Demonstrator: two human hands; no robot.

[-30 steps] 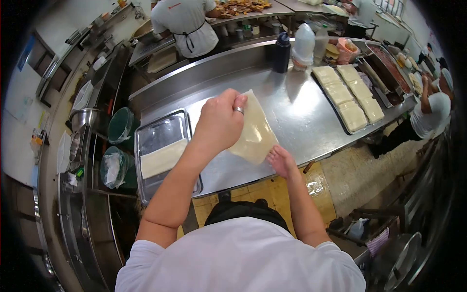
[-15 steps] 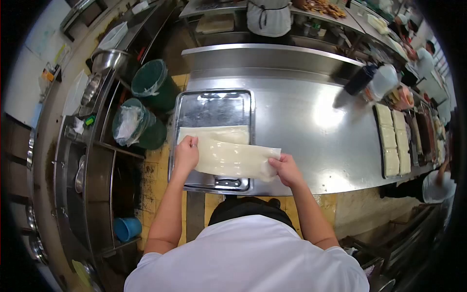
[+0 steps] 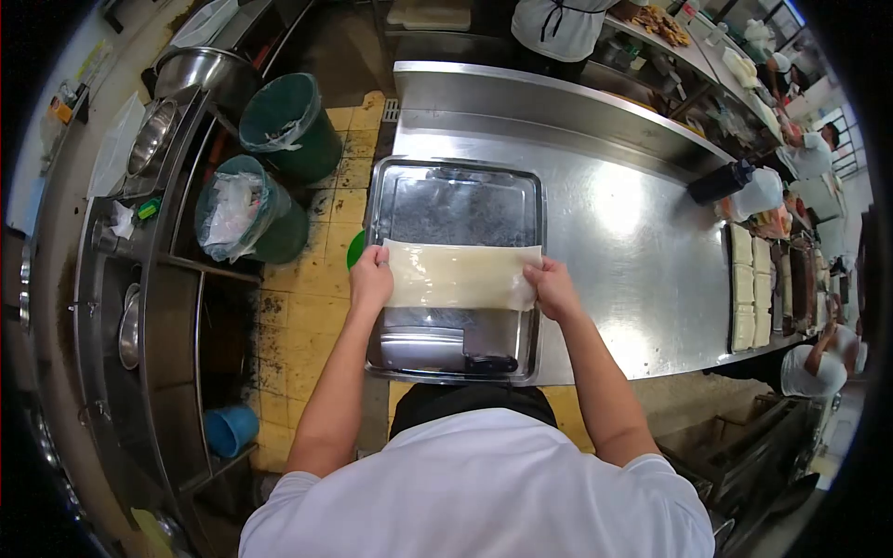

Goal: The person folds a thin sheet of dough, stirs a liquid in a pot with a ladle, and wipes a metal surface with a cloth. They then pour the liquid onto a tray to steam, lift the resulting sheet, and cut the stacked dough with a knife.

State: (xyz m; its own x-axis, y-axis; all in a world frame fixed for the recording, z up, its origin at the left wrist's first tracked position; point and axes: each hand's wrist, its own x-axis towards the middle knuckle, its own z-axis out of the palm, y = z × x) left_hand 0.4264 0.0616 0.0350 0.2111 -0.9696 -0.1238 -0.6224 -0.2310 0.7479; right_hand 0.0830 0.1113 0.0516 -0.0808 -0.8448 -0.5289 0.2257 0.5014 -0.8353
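A pale, glossy sheet of dough (image 3: 462,276) is stretched level between my two hands, over a shallow metal tray (image 3: 453,206). My left hand (image 3: 371,279) pinches its left end, thumb on top. At the opposite end, my right hand (image 3: 553,289) grips the right edge, where the dough bunches slightly. Below the dough, a cleaver (image 3: 423,348) with a broad shiny blade and a dark handle lies in the near part of the tray.
The tray sits on a steel table (image 3: 609,270). Several white blocks (image 3: 752,284) stand at its right end, near a dark bottle (image 3: 720,182). Lined green bins (image 3: 296,139) are on the left, above a blue bucket (image 3: 231,431). A person in an apron (image 3: 556,28) stands beyond the table.
The dough was slanted, with part of it behind at the back; now it is one straight, level strip. Both hands have moved farther from me, and more of the cleaver shows.
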